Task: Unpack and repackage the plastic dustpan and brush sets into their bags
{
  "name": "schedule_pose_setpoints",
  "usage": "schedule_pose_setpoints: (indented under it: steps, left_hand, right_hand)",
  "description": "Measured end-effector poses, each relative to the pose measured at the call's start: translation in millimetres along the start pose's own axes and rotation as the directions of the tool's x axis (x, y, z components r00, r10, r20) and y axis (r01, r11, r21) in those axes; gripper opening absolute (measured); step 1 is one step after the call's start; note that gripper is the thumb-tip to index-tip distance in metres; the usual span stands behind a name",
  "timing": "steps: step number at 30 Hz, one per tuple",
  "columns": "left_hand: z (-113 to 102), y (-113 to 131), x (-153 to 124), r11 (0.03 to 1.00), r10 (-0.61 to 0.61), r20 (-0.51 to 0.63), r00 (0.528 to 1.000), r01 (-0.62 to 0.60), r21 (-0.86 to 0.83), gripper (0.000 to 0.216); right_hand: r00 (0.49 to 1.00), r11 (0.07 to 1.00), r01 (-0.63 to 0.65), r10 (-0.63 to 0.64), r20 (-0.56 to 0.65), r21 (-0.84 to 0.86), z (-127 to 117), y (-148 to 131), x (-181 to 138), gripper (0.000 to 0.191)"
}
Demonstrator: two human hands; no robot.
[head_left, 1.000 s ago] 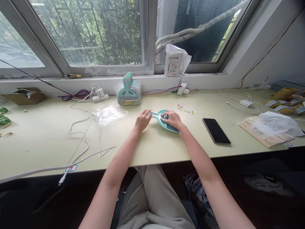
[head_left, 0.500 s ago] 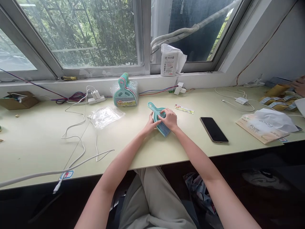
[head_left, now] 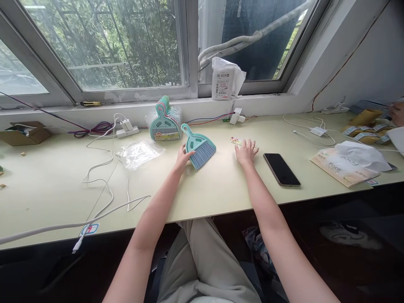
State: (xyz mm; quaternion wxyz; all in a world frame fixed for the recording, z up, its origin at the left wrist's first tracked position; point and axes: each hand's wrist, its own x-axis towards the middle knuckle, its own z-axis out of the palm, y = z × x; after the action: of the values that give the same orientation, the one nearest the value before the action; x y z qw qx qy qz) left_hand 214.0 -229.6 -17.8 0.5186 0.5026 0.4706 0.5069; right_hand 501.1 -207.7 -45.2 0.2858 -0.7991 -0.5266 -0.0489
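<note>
Straight ahead at 12 o'clock, your left hand (head_left: 183, 158) holds the teal brush and dustpan set (head_left: 198, 146) by its 8 o'clock edge, thumb across the front; its handle points to 11 o'clock. At 1 o'clock your right hand (head_left: 247, 154) is spread wide, palm down, partly covering the printed strip (head_left: 235, 140); you cannot tell whether the fingers touch it. Keep the left thumb clear of the bristles and the front steady. The strip looks thin and flat, so pinching one end should work better than pressing its middle. Mind the phone (head_left: 282, 169), near your right hand's 4 o'clock.
</note>
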Motion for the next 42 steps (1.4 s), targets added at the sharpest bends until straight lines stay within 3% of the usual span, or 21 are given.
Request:
schedule_pose_setpoints:
  steps: [3,5,10,16,23,28,38,40,42]
  left_hand:
    - [-8.0,0.6,3.2,0.999,0.040,-0.022,0.999,-0.040,-0.017,0.060]
    - [-12.5,-0.4,5.6,0.999,0.048,-0.035,0.998,-0.049,-0.025,0.059]
    - [-21.7,-4.4,11.5,1.000,0.020,-0.085,0.996,-0.019,0.020,0.059]
    - [-27.5,-6.5,14.5,0.996,-0.054,-0.124,0.991,0.045,-0.070,0.061]
    - [-29.4,-13.1,19.3,0.991,-0.065,-0.123,0.990,0.050,-0.122,0.059]
    - [-28.8,-15.7,21.6,0.987,-0.071,-0.118,0.990,0.052,-0.155,0.059]
    - [-27.7,-13.3,20.4,0.990,-0.084,-0.130,0.988,0.068,-0.125,0.054]
    - [-27.1,-12.6,19.6,0.992,-0.085,-0.122,0.989,0.072,-0.108,0.053]
    - [-26.1,-12.0,18.8,0.993,-0.080,-0.117,0.990,0.068,-0.100,0.051]
  right_hand:
    - [0.982,0.991,-0.125,0.131,0.133,-0.056,8.6,15.3,6.7,0.062]
    - [0.977,0.991,-0.121,0.129,0.171,-0.053,12.1,18.2,7.7,0.061]
    - [0.994,0.999,-0.033,0.030,0.108,0.025,13.4,17.2,7.8,0.039]
    - [0.996,0.998,-0.064,0.064,0.067,-0.007,10.0,19.0,11.5,0.018]
    - [0.983,0.986,-0.166,0.167,0.070,-0.031,10.5,19.6,12.6,0.036]
    - [0.983,0.989,-0.146,0.148,0.108,-0.026,11.3,21.5,12.8,0.031]
    - [0.991,0.954,-0.110,0.085,0.100,0.280,4.3,12.0,15.0,0.018]
    - [0.989,0.887,-0.108,0.050,0.139,0.448,-0.1,7.3,15.6,0.016]
    - [0.976,0.747,-0.096,-0.060,0.210,0.658,-7.6,0.2,13.3,0.021]
